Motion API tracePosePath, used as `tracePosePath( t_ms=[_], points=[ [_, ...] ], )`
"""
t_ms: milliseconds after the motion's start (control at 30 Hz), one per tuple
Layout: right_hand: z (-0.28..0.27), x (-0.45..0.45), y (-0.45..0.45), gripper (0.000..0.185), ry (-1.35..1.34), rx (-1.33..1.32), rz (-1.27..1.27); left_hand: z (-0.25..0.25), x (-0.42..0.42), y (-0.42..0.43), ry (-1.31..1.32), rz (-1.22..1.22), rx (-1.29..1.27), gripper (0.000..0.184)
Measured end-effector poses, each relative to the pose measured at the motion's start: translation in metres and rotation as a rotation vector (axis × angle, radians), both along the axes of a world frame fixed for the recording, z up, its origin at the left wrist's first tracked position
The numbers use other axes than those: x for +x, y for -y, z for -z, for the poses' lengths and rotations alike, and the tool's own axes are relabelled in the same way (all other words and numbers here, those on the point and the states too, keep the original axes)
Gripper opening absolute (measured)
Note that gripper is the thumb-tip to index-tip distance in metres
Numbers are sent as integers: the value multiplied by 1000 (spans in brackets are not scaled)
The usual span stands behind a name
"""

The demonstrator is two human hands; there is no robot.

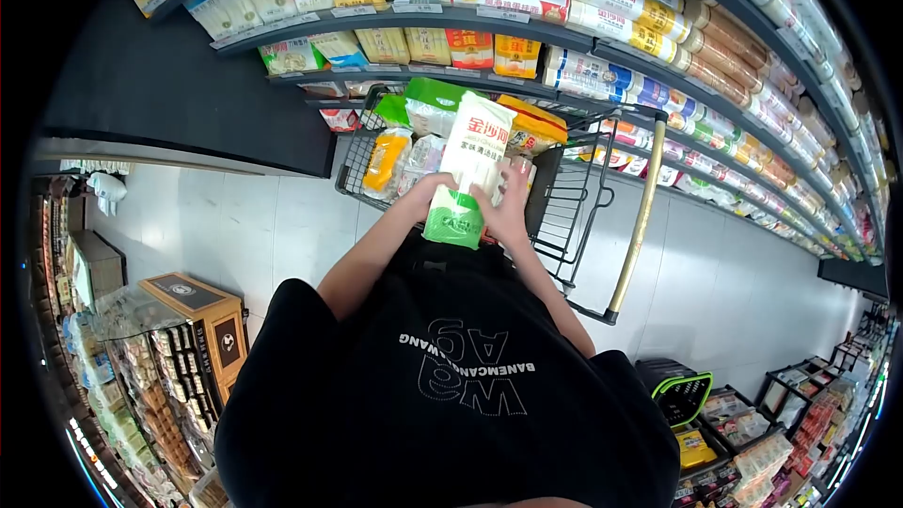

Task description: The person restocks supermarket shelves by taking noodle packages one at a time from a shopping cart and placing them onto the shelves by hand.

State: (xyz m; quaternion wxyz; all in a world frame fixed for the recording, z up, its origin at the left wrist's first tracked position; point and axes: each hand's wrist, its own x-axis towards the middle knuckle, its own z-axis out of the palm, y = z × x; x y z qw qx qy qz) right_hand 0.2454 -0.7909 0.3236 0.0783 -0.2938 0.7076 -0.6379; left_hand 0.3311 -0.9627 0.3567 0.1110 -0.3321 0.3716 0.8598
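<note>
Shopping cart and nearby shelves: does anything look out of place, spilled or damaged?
Nothing stands out. The held packet shows no visible tear, the packets in the cart lie jumbled but inside it, the nearby shelves look orderly, and the visible floor shows no spill. Farther off, details are too small to judge.

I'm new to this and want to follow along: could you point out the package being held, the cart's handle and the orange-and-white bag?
Package (471, 155), head view: its white printed front.
Cart handle (643, 226), head view: middle of the bar.
Orange-and-white bag (384, 162), head view: its orange part.
</note>
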Motion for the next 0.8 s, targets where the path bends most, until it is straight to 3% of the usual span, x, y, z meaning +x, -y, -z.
tracePosePath(
  t_ms=[100, 167, 233, 300, 367, 433, 533, 667, 800],
  points=[
    [-25, -23, 10, 74, 357, -236, -138, -41, 7, -18, -61, -60, 51, 64],
    [-37, -40, 8, 59, 658, -242, -337, -58, 11, -28, -106, -64, 73, 65],
    [-54, -50, 4, 52, 812, -193, -364, -64, 14, -36, -160, -55, 139, 70],
    [-71, -58, 9, 53, 968, -393, -322, -81, 13, -51, -230, -61, 220, 71],
    [-90, -69, 10, 53, 1025, -410, -277, -76, 14, -47, -258, -15, 205, 70],
    [-108, -78, 11, 53, 1056, -418, -301, -85, 14, -52, -291, 17, 223, 66],
    [-130, -82, 19, 53, 984, -394, -328, -83, 16, -46, -211, 30, 30, 63],
    [-169, -70, 31, 43, 776, -351, -327, -124, 8, -58, -218, -39, -413, 65],
    [-200, -56, 45, 32, 464, -349, -378, -126, 1, -25, -187, 23, -868, 72]
  ],
)
